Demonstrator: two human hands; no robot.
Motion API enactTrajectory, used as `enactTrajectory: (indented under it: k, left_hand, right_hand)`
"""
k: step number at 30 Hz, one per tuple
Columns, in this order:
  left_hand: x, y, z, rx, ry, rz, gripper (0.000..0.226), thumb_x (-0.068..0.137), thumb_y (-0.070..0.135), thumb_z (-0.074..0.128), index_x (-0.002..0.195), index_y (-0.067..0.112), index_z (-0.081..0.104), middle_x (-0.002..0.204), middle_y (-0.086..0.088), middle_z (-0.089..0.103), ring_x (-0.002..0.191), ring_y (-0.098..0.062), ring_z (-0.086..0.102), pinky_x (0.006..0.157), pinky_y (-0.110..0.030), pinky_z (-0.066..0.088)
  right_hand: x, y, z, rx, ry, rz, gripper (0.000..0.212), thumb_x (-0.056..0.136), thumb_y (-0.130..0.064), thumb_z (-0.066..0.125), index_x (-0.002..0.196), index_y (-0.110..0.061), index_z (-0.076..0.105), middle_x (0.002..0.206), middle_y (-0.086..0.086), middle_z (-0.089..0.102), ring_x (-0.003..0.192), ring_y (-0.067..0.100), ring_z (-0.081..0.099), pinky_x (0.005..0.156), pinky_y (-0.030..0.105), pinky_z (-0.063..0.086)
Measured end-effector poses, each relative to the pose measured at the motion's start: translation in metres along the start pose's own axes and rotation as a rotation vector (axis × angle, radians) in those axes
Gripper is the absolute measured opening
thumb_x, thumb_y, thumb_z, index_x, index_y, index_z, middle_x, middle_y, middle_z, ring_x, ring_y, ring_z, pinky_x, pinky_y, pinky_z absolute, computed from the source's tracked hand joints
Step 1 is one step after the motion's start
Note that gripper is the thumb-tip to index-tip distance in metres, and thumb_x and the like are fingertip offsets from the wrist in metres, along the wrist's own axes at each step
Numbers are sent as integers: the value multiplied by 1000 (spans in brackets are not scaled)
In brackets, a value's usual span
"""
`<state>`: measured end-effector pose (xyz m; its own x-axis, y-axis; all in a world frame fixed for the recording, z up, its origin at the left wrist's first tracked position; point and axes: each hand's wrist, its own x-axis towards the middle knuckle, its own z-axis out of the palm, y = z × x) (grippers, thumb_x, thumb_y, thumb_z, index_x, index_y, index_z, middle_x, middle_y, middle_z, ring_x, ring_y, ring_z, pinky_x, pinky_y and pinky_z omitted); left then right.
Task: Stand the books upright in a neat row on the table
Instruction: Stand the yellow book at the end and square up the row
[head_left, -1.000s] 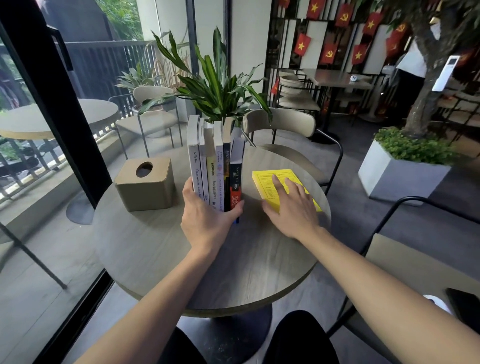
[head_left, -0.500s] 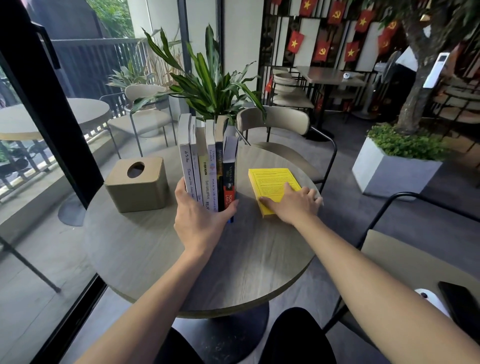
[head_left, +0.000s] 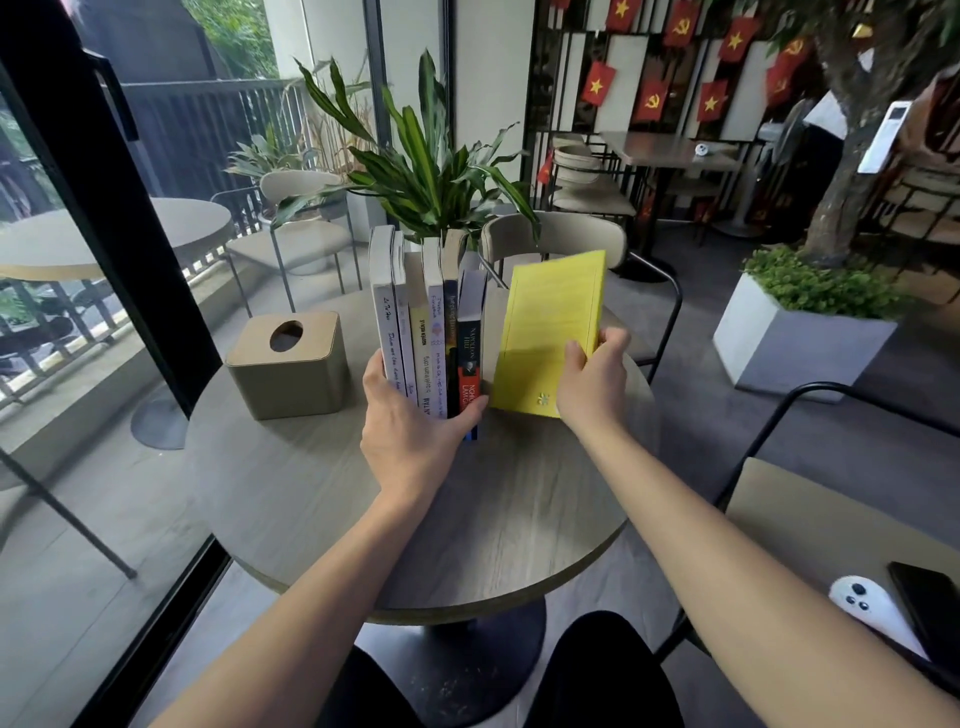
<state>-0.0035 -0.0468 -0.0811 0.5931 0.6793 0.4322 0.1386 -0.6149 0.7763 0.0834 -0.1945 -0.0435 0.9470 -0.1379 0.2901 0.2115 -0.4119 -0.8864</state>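
Yellow book (head_left: 550, 327) raised nearly upright, tilted, just right of the row (head_left: 428, 322) of six standing books on the table (head_left: 467, 519). Right hand (head_left: 589, 384) grips its lower right edge. Left hand (head_left: 410, 431) clasps the row's base. Tissue box (head_left: 288, 366) stands left; plant (head_left: 426, 171) behind.

6 upright books (head_left: 431, 322), 1 yellow book (head_left: 548, 327), 1 tissue box (head_left: 288, 366), 1 potted plant (head_left: 426, 161), 2 hands.
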Motion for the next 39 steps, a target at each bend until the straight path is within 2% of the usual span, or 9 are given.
enactTrajectory:
  k: [3, 5, 9, 11, 20, 24, 31, 37, 39]
  left_hand:
    - [0, -2, -1, 8, -6, 20, 116, 58, 62, 88, 145, 13, 29, 136, -1, 49, 117, -24, 59, 88, -44, 52]
    - [0, -3, -1, -3, -13, 31, 117, 57, 63, 87, 146, 13, 29, 136, -1, 50, 118, -24, 58, 89, -43, 53]
    - [4, -8, -5, -38, -42, 51, 119, 56, 61, 88, 149, 15, 30, 137, 3, 51, 120, -18, 58, 90, -38, 51]
    - [7, -13, -9, -60, -73, 79, 117, 57, 58, 90, 149, 16, 31, 137, 4, 51, 121, -15, 56, 92, -36, 51]
    - [30, -31, -37, -122, -360, 102, 118, 61, 31, 96, 156, 27, 27, 136, 11, 61, 108, 6, 59, 95, -25, 53]
    - [35, -30, -46, -124, -391, 76, 116, 65, 25, 94, 157, 29, 25, 135, 5, 65, 110, -7, 65, 98, -42, 54]
    - [40, -31, -42, -160, -383, 42, 113, 65, 23, 94, 154, 35, 26, 128, 4, 68, 110, -10, 68, 95, -45, 56]
    - [41, -29, -41, -156, -397, 17, 110, 69, 21, 92, 155, 32, 24, 130, 4, 67, 115, -13, 65, 97, -43, 54]
    - [43, -30, -40, -151, -394, 14, 111, 70, 20, 91, 156, 31, 23, 133, 3, 66, 116, -14, 65, 97, -43, 53]
  right_hand:
    - [-17, -5, 9, 85, 10, -238, 30, 103, -17, 43, 130, -8, 32, 115, -1, 55, 91, 11, 56, 60, 12, 43]
    - [-25, 1, 19, 92, -128, -292, 38, 103, -19, 43, 139, -10, 31, 121, -2, 54, 99, 10, 58, 68, 5, 46]
    - [-37, 7, 36, 134, -449, -218, 39, 105, -25, 39, 142, -13, 39, 127, 1, 58, 114, 13, 56, 96, 30, 49]
    - [-40, 7, 41, 172, -550, -192, 41, 106, -25, 37, 146, -19, 36, 133, -4, 54, 122, 9, 50, 103, 28, 41]
    - [-21, 5, 28, 13, -754, -134, 53, 92, -37, 64, 140, -27, 44, 138, -2, 57, 129, 16, 50, 107, 37, 40]
    - [-16, 2, 30, -14, -756, -170, 55, 87, -32, 72, 136, -26, 47, 134, 0, 61, 124, 17, 54, 103, 35, 42]
    - [-8, -1, 37, -9, -801, -196, 58, 83, -29, 76, 134, -23, 49, 121, -9, 61, 112, 9, 55, 96, 27, 43]
    - [8, 6, 29, -32, -940, -171, 73, 81, -25, 79, 145, -25, 43, 140, -8, 55, 131, 11, 49, 110, 35, 39]
    - [8, 6, 29, -55, -917, -185, 73, 82, -22, 78, 145, -24, 42, 137, -14, 53, 127, 5, 48, 104, 22, 41]
